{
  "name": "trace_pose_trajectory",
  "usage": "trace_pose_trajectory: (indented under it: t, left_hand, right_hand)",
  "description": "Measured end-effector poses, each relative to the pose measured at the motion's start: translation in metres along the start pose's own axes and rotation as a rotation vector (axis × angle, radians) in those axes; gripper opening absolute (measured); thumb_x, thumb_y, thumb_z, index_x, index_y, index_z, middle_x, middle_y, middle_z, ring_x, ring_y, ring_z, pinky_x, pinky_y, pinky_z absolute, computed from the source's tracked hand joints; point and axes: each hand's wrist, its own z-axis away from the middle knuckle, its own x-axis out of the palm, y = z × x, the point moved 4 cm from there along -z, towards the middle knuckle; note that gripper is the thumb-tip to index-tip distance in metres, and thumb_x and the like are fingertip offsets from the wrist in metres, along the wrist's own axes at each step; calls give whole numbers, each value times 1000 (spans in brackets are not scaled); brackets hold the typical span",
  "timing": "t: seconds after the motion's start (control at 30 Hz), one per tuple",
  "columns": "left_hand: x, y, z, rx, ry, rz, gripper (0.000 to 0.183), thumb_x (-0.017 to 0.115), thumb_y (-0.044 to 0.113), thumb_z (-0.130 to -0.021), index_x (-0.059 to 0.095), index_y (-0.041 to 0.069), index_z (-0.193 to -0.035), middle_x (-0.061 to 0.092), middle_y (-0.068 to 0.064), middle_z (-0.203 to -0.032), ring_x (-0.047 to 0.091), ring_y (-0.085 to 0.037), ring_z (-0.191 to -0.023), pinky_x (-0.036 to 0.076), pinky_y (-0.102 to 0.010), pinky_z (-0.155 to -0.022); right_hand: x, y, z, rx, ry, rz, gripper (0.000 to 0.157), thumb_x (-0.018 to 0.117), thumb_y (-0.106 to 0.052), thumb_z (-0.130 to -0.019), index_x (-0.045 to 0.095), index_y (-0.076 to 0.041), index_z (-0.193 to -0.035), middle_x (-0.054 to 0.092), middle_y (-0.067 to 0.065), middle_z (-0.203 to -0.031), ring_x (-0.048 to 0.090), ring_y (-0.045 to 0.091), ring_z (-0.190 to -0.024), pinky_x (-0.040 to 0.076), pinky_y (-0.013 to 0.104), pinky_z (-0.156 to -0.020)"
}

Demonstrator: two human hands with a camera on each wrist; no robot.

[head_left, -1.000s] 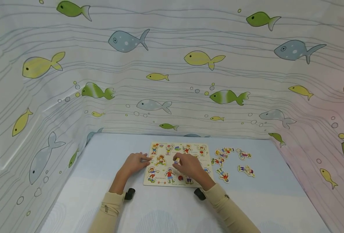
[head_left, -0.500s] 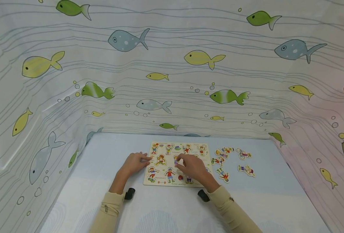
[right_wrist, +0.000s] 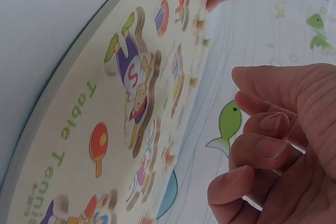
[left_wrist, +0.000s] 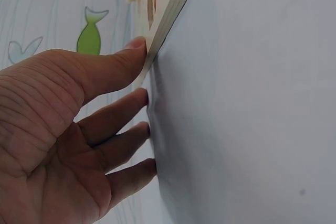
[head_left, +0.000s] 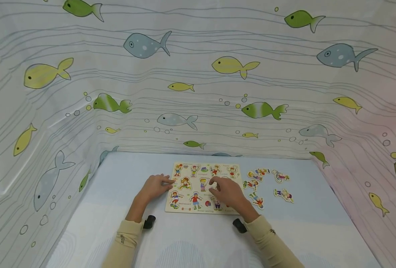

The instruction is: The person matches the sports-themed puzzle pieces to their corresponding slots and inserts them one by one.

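Observation:
A cream wooden puzzle board [head_left: 188, 213] with sports figures set in it lies flat on the table. My left hand [head_left: 156, 187] rests at its left edge; in the left wrist view the thumb [left_wrist: 118, 69] touches the board's side and the other fingers lie against the table. Above the right half of the board is my right hand [head_left: 229, 193], fingers loosely curled and holding nothing, as the right wrist view shows. Just left of its fingertips, a figure piece [head_left: 203, 184] in the middle row is uncovered. The right hand hides part of the board's right side.
Several loose figure pieces lie on the table right of the board, among them a cyclist piece [head_left: 281, 176] and a purple-trousered piece [head_left: 284, 195]. A fish-patterned sheet [head_left: 204, 100] rises behind and at both sides of the table [head_left: 191, 242].
My right hand has moved to the right across the board, away from the middle-row figure piece, which now shows fully. The left hand has stayed at the board's left edge.

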Motion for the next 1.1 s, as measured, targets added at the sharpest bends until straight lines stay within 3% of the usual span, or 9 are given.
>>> trace_pose_trajectory:
  t: [0.3, 0.57, 0.73, 1.1]
  left_hand:
    - [-1, -1, -1, 7, 4, -1, 24, 74, 23, -89, 77, 14, -111, 61, -14, -131, 46, -41, -131, 31, -57, -111]
    - [1, -2, -2, 9, -1, 7, 24, 74, 23, -89, 77, 14, -111, 62, -15, -130, 47, -43, -131, 31, -58, -111]
    - [3, -3, -3, 3, -4, -4, 24, 74, 24, -89, 77, 15, -111, 62, -14, -130, 46, -42, -131, 31, -57, -111]
    - [2, -3, -1, -16, -11, 9, 25, 74, 24, -89, 76, 14, -112, 61, -14, -132, 45, -42, -132, 29, -57, -112]
  right_hand:
    - [-8, 18, 5, 24, 23, -54, 17, 71, -26, -93, 69, -17, -108, 48, -9, -61, 40, 10, -47, 32, 27, -41]
    - [-10, 36, 8, 97, 32, -105, 20, 71, -28, -92, 69, -16, -109, 52, -8, -63, 46, 11, -47, 35, 29, -41]
    - [-16, 44, 10, 155, 30, -88, 20, 71, -29, -92, 69, -18, -109, 50, -5, -62, 43, 13, -47, 30, 28, -40]
    - [-29, 67, 19, 243, 58, -53, 21, 72, -29, -91, 68, -18, -108, 48, -1, -67, 41, 15, -54, 31, 29, -46]
